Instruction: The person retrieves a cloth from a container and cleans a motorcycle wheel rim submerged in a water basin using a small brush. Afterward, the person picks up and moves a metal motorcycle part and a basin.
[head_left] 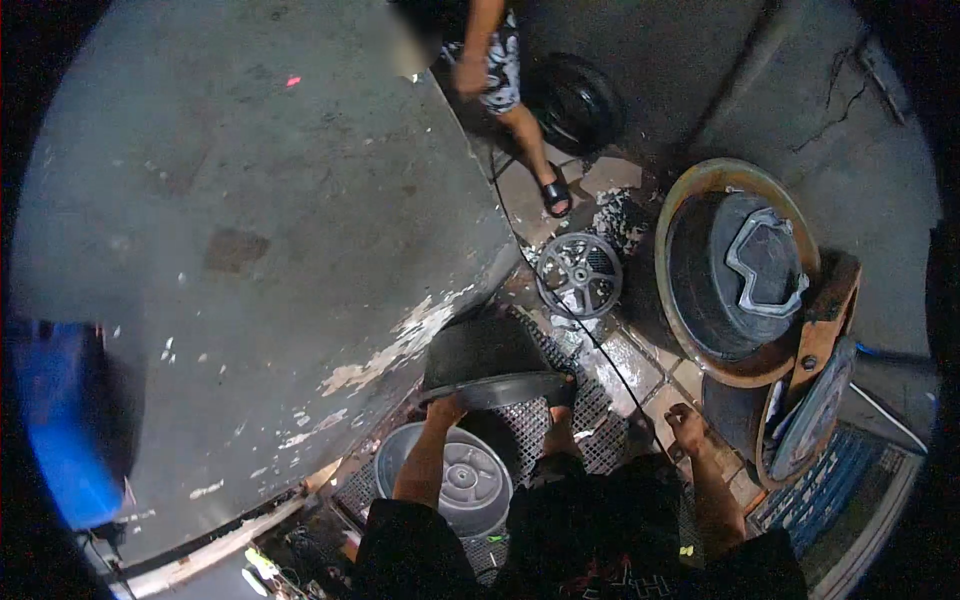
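My left hand (445, 408) is closed on the rim of a dark tub (488, 350), which is tipped on its side in front of my legs. Just below that hand stands a light grey round tub (395, 458) with a round, spoked pattern on its bottom. To the right, my right hand (685, 430) hangs over the tiles with its fingers loosely bent and apart; nothing shows in it. A black cable (625, 378) runs close to its left side. Farther ahead, a grey spoked disc (580, 275) lies on the floor.
A large rusty-rimmed drum (675, 290) at right holds a dark tub with a grey metal frame (745, 265) on it. A belted pulley (815, 415) stands nearby. Another person (525, 130) stands ahead beside a black tire (580, 105). Perforated mats (590, 450) lie underfoot.
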